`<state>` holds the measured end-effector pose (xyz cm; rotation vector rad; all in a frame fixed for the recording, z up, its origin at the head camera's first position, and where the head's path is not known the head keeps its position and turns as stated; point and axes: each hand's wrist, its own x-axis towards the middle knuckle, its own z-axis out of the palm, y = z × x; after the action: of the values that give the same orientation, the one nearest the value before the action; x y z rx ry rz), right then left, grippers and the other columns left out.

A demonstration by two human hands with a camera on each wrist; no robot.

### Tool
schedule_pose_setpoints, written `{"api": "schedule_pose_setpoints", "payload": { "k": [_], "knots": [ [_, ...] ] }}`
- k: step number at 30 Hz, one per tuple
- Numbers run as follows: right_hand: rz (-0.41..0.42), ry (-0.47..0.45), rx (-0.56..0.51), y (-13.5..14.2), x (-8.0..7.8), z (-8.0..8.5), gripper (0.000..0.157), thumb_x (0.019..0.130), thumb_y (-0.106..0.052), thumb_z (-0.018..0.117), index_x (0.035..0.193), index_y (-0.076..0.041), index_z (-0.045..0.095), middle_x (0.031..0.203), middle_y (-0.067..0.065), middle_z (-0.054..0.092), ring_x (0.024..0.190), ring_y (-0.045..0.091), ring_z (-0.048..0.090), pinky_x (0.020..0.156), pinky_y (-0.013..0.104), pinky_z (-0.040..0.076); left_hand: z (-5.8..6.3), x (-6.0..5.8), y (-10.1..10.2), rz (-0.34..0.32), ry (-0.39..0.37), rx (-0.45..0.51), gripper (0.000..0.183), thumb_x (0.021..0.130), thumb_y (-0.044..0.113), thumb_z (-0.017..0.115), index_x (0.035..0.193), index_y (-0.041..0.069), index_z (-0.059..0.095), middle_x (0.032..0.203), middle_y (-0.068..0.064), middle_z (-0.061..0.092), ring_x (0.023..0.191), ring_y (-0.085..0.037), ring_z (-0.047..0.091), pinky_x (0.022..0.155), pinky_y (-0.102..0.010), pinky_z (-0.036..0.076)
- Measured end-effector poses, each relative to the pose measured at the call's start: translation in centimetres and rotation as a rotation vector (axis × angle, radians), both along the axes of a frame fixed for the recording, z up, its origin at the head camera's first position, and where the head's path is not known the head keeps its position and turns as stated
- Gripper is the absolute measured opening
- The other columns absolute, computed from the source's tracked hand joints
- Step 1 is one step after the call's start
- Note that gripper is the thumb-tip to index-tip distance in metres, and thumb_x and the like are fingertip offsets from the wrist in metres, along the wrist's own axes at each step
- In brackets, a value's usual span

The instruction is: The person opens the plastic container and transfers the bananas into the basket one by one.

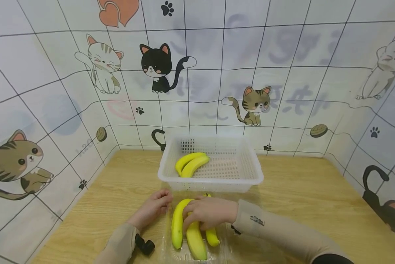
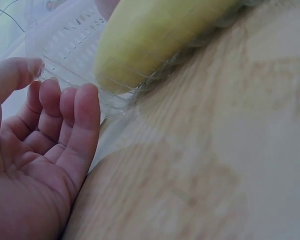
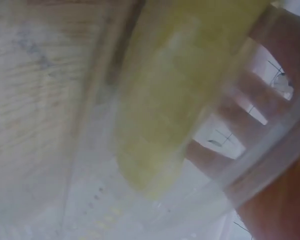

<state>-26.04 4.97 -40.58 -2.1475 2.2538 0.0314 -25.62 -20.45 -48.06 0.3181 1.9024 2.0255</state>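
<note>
A clear plastic box (image 1: 181, 255) lies on the table in the head view, with three bananas inside. My left hand (image 1: 154, 207) is at its far left corner; in the left wrist view the thumb and fingertips pinch the thin clear rim. My right hand (image 1: 208, 212) reaches into the box from the right, fingers curled over the upper part of the middle banana (image 1: 196, 242). The left banana (image 1: 177, 223) lies beside those fingertips. A right banana (image 1: 212, 237) is partly hidden under the hand. In the right wrist view, a blurred banana (image 3: 175, 95) shows through the clear wall.
Right behind the box stands a white perforated basket (image 1: 210, 180) holding two bananas (image 1: 192, 164) at its left side. Both rest on a wood-grain table (image 1: 299, 205). A cat-printed tiled sheet (image 1: 204, 84) encloses the back and sides.
</note>
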Motion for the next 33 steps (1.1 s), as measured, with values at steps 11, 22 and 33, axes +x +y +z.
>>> {"api": "schedule_pose_setpoints", "payload": {
  "k": [11, 22, 33],
  "knots": [
    [0.028, 0.01, -0.072, 0.7, -0.6, -0.6, 0.049, 0.077, -0.011, 0.075, 0.12, -0.033, 0.065, 0.124, -0.009, 0.058, 0.117, 0.007, 0.05, 0.097, 0.033, 0.04, 0.3, 0.1, 0.1, 0.018, -0.02, -0.024, 0.016, 0.1, 0.023, 0.055, 0.098, 0.008, 0.049, 0.084, 0.0, 0.048, 0.074, -0.011, 0.048, 0.065, -0.022, 0.041],
    [0.086, 0.041, -0.182, 0.8, -0.8, -0.8, 0.05, 0.082, -0.021, 0.076, 0.129, -0.027, 0.058, 0.125, -0.003, 0.057, 0.118, 0.011, 0.05, 0.104, 0.025, 0.034, 0.3, 0.2, 0.1, 0.013, -0.02, -0.008, 0.015, 0.1, 0.021, 0.054, 0.097, 0.009, 0.047, 0.084, 0.001, 0.048, 0.074, -0.011, 0.048, 0.065, -0.023, 0.04],
    [0.066, 0.087, -0.235, -0.1, -1.1, -0.8, 0.049, 0.083, -0.018, 0.074, 0.129, -0.026, 0.057, 0.125, 0.002, 0.057, 0.114, 0.012, 0.054, 0.097, 0.024, 0.041, 0.2, 0.1, 0.0, 0.001, -0.002, 0.003, 0.013, 0.101, 0.02, 0.053, 0.097, 0.009, 0.046, 0.084, 0.001, 0.047, 0.074, -0.01, 0.047, 0.065, -0.023, 0.04]
  ]
}}
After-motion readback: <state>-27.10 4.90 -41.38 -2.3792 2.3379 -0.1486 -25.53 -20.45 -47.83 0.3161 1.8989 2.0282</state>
